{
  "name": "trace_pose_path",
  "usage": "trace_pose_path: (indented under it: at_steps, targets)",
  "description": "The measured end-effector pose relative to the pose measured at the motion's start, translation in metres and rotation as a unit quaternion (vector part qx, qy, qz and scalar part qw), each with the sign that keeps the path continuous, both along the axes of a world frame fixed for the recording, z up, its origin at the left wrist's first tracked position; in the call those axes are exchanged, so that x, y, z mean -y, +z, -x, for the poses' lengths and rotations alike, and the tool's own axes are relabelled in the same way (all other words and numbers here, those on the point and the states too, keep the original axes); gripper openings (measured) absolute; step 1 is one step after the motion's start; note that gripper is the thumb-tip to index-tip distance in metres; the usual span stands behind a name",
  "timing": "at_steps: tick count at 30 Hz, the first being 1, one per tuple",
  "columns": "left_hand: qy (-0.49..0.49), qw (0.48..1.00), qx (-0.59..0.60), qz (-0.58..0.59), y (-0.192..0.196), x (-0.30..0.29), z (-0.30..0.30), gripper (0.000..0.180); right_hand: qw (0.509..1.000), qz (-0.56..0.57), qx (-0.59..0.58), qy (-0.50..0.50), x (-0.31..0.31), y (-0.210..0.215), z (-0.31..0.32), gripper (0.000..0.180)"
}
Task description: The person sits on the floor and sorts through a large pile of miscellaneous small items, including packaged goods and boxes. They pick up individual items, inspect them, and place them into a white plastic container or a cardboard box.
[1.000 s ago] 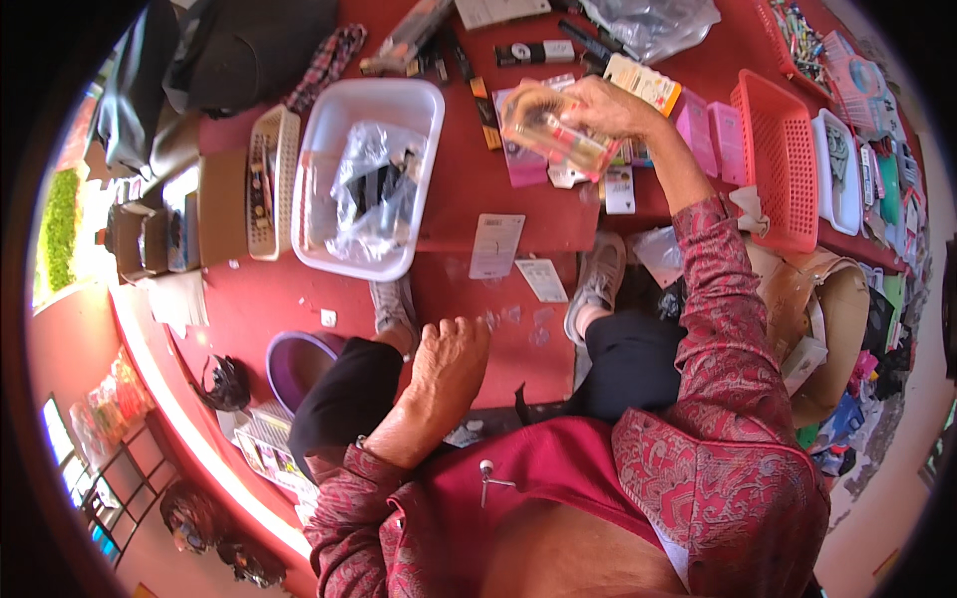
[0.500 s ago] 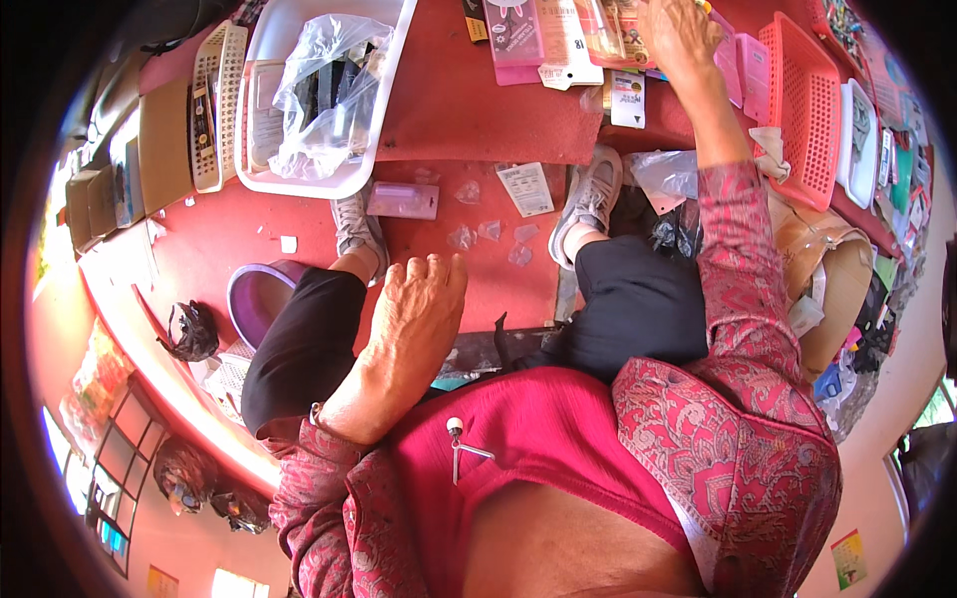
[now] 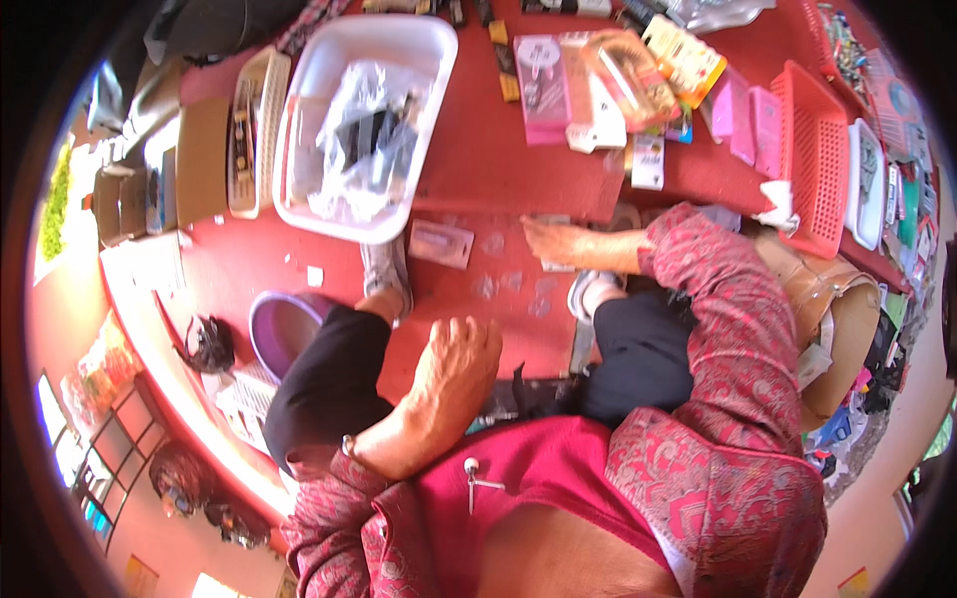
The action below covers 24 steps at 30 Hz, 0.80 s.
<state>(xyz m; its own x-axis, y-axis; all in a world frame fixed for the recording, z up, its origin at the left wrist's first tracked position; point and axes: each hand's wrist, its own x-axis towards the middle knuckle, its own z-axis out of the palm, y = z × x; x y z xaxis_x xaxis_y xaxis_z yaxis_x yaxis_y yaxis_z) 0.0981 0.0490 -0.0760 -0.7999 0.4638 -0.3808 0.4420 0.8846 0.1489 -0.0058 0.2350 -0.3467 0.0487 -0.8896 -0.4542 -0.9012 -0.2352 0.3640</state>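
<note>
My left hand (image 3: 457, 369) hovers over my lap near the left thigh, its back toward me. The fingers bend away, so their tips and anything under them are hidden. Farther right, my right hand (image 3: 583, 249) reaches left, low over the red floor. It is slightly blurred, its fingers stretched out, and I see nothing held in it. Partly covered by that hand lies a white printed card (image 3: 560, 266). Left of the fingertips, a pink blister package (image 3: 441, 244) lies flat. Several small clear plastic pieces (image 3: 486, 287) are scattered between it and my right shoe.
A white tub (image 3: 299, 214) holding plastic bags and dark items stands at the far left. Pink packages (image 3: 543, 120) and a yellow package (image 3: 686, 65) lie on the red surface. A coral basket (image 3: 812, 169) and a cardboard box (image 3: 847, 309) stand right; a purple basin (image 3: 267, 334) is left.
My right hand has left the packages at the far right and come down over the floor by the white card. My left hand keeps nearly the same pose. The whole view has shifted.
</note>
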Motion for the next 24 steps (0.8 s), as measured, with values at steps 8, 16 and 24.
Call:
trace_pose_path:
  at_steps: [8,16,24]
  targets:
    - [0.003,1.000,0.009,-0.029,0.001,0.003,0.000,0.015,0.967,0.115,0.226,0.030,0.013,0.063,0.002,0.014]
    - [0.076,0.980,-0.133,-0.130,0.049,0.014,0.044,0.031,0.610,0.074,0.616,-0.492,0.003,0.214,0.101,0.022]
    - [0.401,0.758,-0.008,-0.514,0.057,0.016,0.051,0.025,0.096,0.187,0.803,-0.557,0.001,0.308,0.088,0.033]
